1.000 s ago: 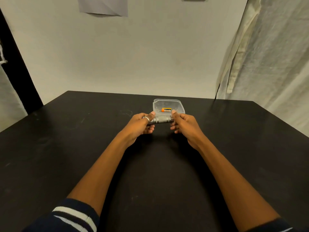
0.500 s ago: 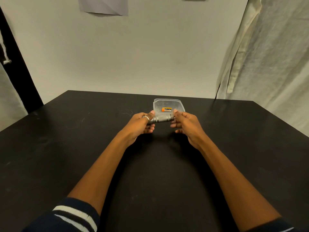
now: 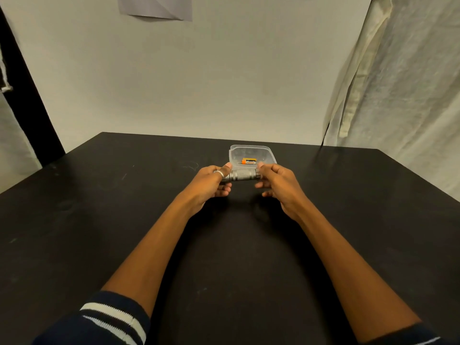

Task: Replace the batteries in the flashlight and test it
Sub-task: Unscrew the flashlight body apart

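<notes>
Both left grip (image 3: 209,181), right grip (image 3: 280,184) hold flashlight (image 3: 242,175).

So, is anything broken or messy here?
No, nothing stands out. The left hand and right hand grip the flashlight by its ends, level. One orange battery lies flat inside the clear tray behind it. Nothing looks spilled or cracked.

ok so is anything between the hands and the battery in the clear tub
Only the flashlight itself, held crosswise by the left hand and right hand just in front of the tub. The battery lies inside it; whether a lid covers it I cannot tell.
</notes>
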Tool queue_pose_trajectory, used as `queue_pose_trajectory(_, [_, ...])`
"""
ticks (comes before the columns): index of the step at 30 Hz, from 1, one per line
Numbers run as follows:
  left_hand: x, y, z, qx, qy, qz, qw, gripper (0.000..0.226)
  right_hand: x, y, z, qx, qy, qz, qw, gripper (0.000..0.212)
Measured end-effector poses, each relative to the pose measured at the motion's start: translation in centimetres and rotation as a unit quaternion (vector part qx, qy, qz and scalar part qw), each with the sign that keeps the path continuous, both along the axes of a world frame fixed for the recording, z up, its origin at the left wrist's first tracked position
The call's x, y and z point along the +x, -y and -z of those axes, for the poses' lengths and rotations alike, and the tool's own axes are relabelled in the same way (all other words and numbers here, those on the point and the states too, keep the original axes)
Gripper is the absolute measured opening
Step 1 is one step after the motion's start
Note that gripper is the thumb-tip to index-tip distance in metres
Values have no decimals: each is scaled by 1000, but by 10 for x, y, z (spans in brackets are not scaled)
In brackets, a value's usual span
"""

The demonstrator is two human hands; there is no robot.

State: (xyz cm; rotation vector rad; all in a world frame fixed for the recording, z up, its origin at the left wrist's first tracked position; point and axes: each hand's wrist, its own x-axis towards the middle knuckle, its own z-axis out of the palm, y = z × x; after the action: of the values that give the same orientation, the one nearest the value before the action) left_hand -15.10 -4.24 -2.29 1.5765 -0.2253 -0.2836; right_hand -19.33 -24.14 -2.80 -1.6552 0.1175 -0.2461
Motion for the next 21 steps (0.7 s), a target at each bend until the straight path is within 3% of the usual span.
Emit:
queue_pose_trajectory(3, [1, 0, 1, 1, 1, -4, 1000, 40, 2, -3, 3, -67, -9, 23, 997, 38])
queue_pose_trajectory(9, [0, 0, 1, -4, 0, -2, 1000, 40, -2, 6, 1, 0, 18, -32, 999, 12])
queue_pose_trajectory(14, [0, -1, 2, -9, 2, -1, 1000, 40, -3, 4, -1, 28, 8, -35, 999, 17])
queue_pose_trajectory(17, [0, -1, 2, -9, 4, 1, 1000, 41, -2, -1, -3, -14, -12, -2, 1000, 34])
queue_pose_trajectory(21, [1, 0, 1, -1, 5, 1, 1000, 41, -1, 1, -1, -14, -1, -9, 1000, 22])
